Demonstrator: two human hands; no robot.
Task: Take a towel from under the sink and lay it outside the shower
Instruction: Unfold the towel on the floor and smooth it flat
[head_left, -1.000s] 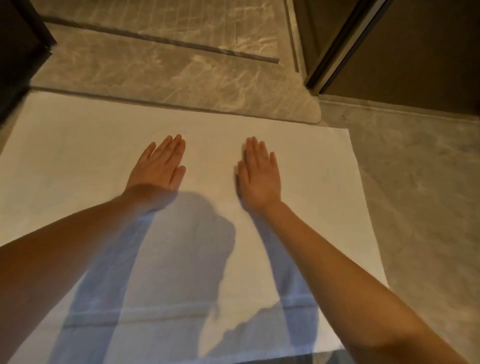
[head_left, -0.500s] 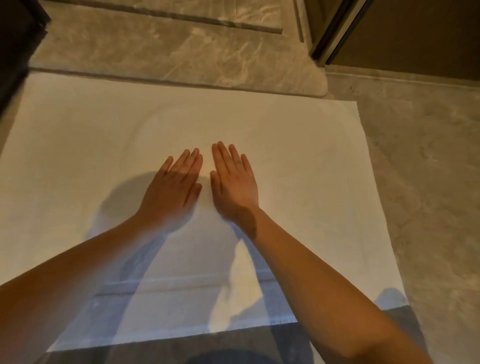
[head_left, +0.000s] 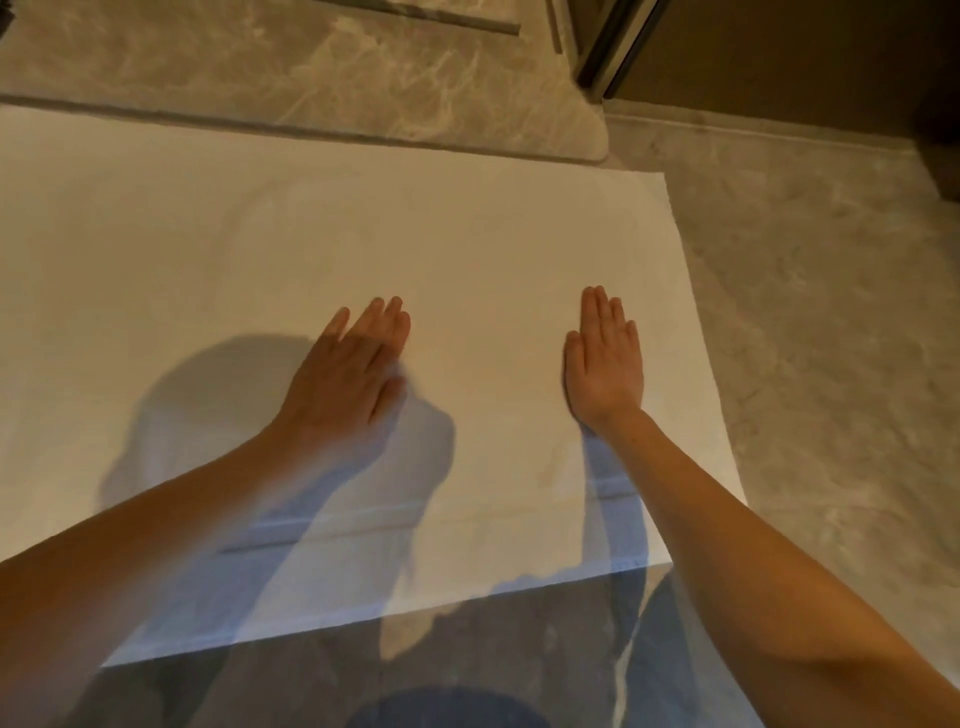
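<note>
A white towel lies spread flat on the marble floor, its far edge along the raised shower threshold. My left hand rests palm down on the towel's middle, fingers straight and together, slightly blurred. My right hand lies flat on the towel nearer its right edge, fingers extended. Neither hand grips anything. My shadow falls across the towel's near part.
Grey marble floor extends to the right of the towel. The shower floor lies beyond the threshold. A dark door frame with a metal edge stands at the top right. Dark wall lies behind it.
My hands, side by side at the towel's middle half a second ago, have slid apart, the right one toward the right edge. The view has shifted slightly.
</note>
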